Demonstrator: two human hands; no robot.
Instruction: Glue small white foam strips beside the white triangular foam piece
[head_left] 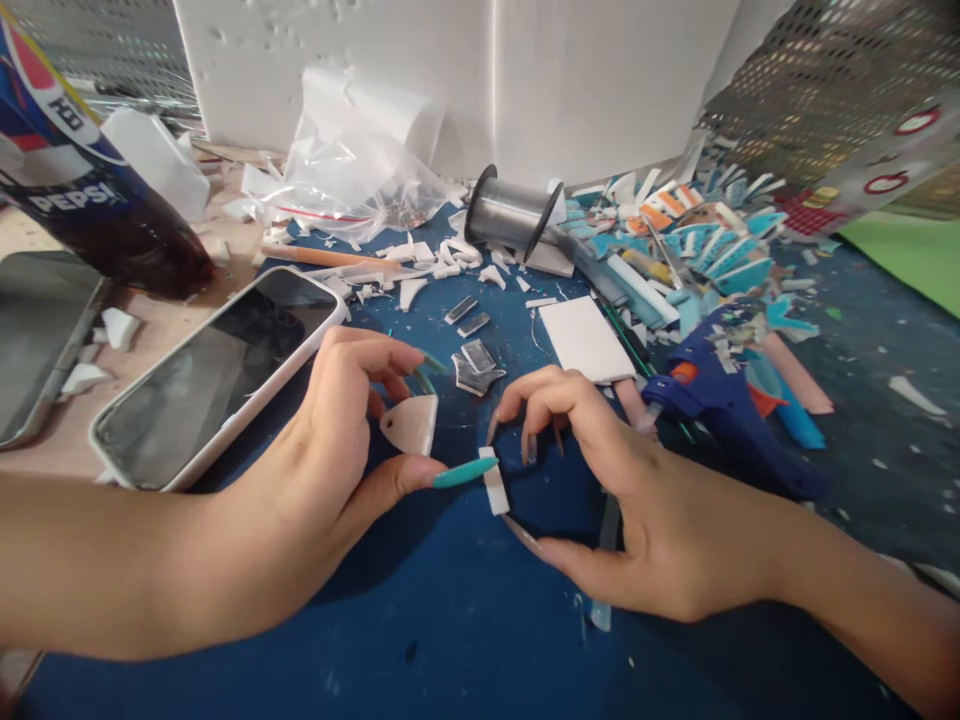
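Observation:
My left hand (352,430) is closed on a small pale, rounded-triangle piece (411,424) with a dark hole near one corner. Its long teal thumbnail reaches over to a small white rectangular strip (494,482). Thumb and forefinger nails of my right hand (600,480) pinch that strip at its two ends, just above the blue mat. Beyond the hands lie a dark grey star-like piece (475,378) and small dark grey rectangles (472,324). A flat white rectangle (586,338) rests behind my right hand.
A blue glue gun (739,400) lies to the right, beside a heap of blue and white scraps (705,245). A wire spool (512,212) and a plastic bag (352,160) stand behind. On the left are a phone (217,385) and a Pepsi bottle (90,170).

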